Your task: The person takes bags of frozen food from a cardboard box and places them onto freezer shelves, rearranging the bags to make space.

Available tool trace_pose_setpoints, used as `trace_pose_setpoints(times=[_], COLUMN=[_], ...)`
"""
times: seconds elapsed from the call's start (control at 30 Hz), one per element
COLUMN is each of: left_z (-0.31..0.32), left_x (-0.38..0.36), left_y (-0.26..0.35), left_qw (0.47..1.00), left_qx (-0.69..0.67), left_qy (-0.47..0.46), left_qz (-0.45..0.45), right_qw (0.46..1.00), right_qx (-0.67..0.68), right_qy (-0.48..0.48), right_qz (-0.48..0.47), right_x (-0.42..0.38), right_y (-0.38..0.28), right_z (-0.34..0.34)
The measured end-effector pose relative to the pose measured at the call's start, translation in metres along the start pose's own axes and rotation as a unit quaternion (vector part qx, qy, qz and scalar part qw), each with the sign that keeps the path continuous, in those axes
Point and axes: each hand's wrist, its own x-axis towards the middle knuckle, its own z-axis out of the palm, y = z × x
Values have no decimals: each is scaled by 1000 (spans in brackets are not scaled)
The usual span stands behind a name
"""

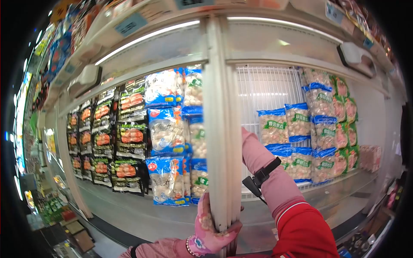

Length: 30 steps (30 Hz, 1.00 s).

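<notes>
My left hand (209,230), in a pink flowered glove, grips the lower part of the white freezer door frame (221,129), thumb and fingers to either side of it. My right arm, in a pink sleeve with a black strap (264,174), reaches into the freezer. Most of my right hand (248,136) is hidden behind the frame, so its fingers and anything in them do not show. Nearest to that arm are blue-and-clear bags of meatballs (274,129). Left of the frame stand blue-and-white bags of white balls (167,131).
Black packets with orange pictures (131,135) fill the left side. Green-and-pink packets (340,133) are stacked at the right. A white wire rack (254,84) lines the back. Door handles (86,79) and a shelf with price labels (131,25) are overhead.
</notes>
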Motion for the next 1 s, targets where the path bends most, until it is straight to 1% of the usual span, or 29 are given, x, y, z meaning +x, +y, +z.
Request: trace_pose_setpoints(times=[0.03,0.07,0.1,0.13,0.2,0.23,0.27,0.33,0.37,0.4,0.43,0.47,0.5,0.53,0.6,0.63,0.7,0.73,0.77,0.8,0.83,0.87,0.9,0.93,0.97,1.0], left_z=[-1,-3,-8,-8,-9,-10,-11,-12,-13,-14,-16,-19,-26,-29,-32,-31,-28,-27,-25,-23,-22,-23,-24,-26,-27,-28], left_x=[2,2,3,1,-1,1,0,0,3,7,10,12,13,14,18,21,22,19,17,16,14,15,18,19,20,20], left_y=[1,-2,-19,-16,-7,-4,-3,-3,-6,-7,-8,-8,0,1,-1,-5,-7,-7,-10,-15,-16,-12,-4,2,2,-3], left_qw=[994,977,990,990,986,975,976,959,978,979,964,945,963,965,949,952,953,952,951,961,968,964,952,931,923,945], left_qx=[73,146,116,104,110,140,133,194,92,88,101,115,123,120,129,128,127,134,137,106,76,83,126,165,169,131], left_qy=[-10,-16,-20,-16,-45,-33,-31,-33,-88,-84,-90,-96,-163,-159,-181,-195,-181,-168,-178,-180,-185,-202,-174,-151,-185,-185], left_qz=[77,155,82,90,116,169,169,202,167,164,229,290,179,170,222,199,207,217,212,182,154,153,218,287,292,238], right_qw=[1000,999,998,996,990,984,973,934,909,890,892,891,887,918,865,863,862,864,869,873,908,911,956,972,950,837], right_qx=[-19,-37,-56,-77,-139,-175,-224,-337,-389,-421,-421,-437,-451,-391,-496,-499,-494,-493,-477,-461,-367,-369,-206,-40,236,496], right_qy=[-12,-24,-33,-39,-31,-21,-7,33,57,71,62,25,-11,-59,-77,-84,-95,-93,-110,-125,-166,-149,-164,-168,-204,-215], right_qz=[4,8,8,4,-18,-35,-56,-111,-140,-158,-155,-125,-93,-22,4,9,-59,-50,-77,-103,-111,-104,-130,-162,-31,84], right_x=[-5,-9,-10,-9,-4,7,18,47,64,80,95,114,124,125,110,109,105,105,110,111,109,102,95,85,57,22], right_y=[-6,-12,-20,-25,-28,-28,-27,-19,-18,-18,-15,-17,-19,-24,-51,-46,-34,-32,-29,-29,-30,-26,-14,-20,-42,-65], right_z=[-9,-17,-24,-29,-37,-35,-31,-22,-13,-3,7,18,28,42,65,69,64,61,56,49,36,25,14,-4,-33,-67])
